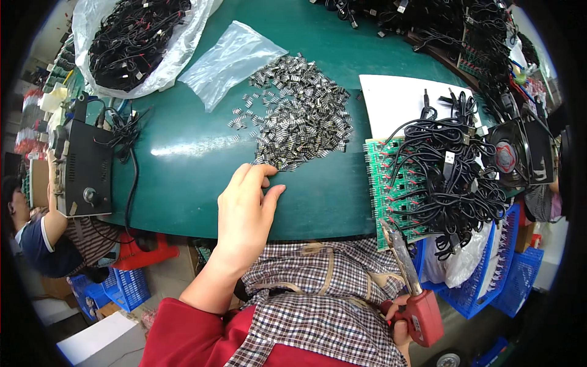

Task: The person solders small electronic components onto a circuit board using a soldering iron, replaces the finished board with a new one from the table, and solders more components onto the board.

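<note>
My left hand (244,205) reaches over the table to the near edge of a heap of small black-and-silver pin components (306,116). Its fingers are bent and the thumb stands apart from them; the fingertips touch the heap's edge, and nothing shows held. My right hand (400,321) grips a red soldering gun (423,318) in front of my checked apron. The gun's metal barrel slants up, its tip beside the lower edge of a panel of green circuit boards (382,183). Black USB cables (440,183) lie bundled over that panel, red wires at the boards.
Clear plastic bag (232,61) lies left of the heap. A large bag of black cables (137,43) stands at the far left, above a black box with a knob (88,165). White sheet (391,101) and a small fan (510,153) sit right. A co-worker (46,232) is at left.
</note>
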### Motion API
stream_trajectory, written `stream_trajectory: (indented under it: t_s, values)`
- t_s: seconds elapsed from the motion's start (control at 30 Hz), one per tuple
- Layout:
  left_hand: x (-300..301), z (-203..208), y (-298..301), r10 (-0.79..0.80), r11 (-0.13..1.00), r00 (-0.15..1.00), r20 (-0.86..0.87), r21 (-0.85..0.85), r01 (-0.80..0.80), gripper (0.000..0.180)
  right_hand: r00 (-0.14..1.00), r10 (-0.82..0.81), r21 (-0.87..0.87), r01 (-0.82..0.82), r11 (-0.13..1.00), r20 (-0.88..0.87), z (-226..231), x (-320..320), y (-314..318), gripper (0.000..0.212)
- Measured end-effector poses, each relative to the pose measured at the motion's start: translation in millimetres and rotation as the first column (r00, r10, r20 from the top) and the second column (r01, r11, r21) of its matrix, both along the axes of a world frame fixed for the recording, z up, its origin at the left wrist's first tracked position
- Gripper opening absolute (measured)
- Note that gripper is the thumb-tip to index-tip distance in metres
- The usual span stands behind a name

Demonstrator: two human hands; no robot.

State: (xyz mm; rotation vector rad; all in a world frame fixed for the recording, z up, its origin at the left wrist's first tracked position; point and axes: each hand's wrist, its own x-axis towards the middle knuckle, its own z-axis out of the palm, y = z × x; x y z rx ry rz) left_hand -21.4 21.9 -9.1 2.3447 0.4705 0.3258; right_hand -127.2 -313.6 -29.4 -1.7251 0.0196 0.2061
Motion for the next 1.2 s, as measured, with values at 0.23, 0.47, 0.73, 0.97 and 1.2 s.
stream_trajectory:
  t_s: [0.23, 0.47, 0.73, 0.97, 1.2]
  values:
    - [8.9, -1.1, 12.3, 0.008, 0.999, 1.000, -0.009, -0.037, -0.008, 0.017, 1.000, 0.010, -0.020, -0.009, 1.000, 0.029, 0.2, -1.3, 1.0, 0.058]
    - [11.5, -2.5, 12.3, -0.133, 0.959, 0.991, -0.008, 0.253, 0.130, 0.013, 0.970, -0.089, 0.019, 0.087, 0.996, 0.226, 0.9, -0.3, 20.2, 0.058]
    - [0.3, 3.9, -16.4, -0.142, 0.876, 0.969, 0.202, -0.431, 0.218, 0.010, 0.985, 0.154, -0.171, -0.139, 0.975, 0.080, -3.5, -5.1, -9.9, 0.065]
    - [3.9, 1.4, -57.4, -0.366, 0.240, 0.923, -0.118, -0.970, -0.029, 0.014, 0.993, -0.091, 0.003, 0.091, 0.996, -0.077, 30.2, 11.1, 24.1, 0.055]
    - [5.2, 6.4, -66.2, -0.342, 0.323, 0.937, -0.073, -0.945, 0.045, 0.015, 0.998, 0.054, -0.368, -0.058, 0.928, -0.023, 28.1, 6.2, 10.3, 0.042]
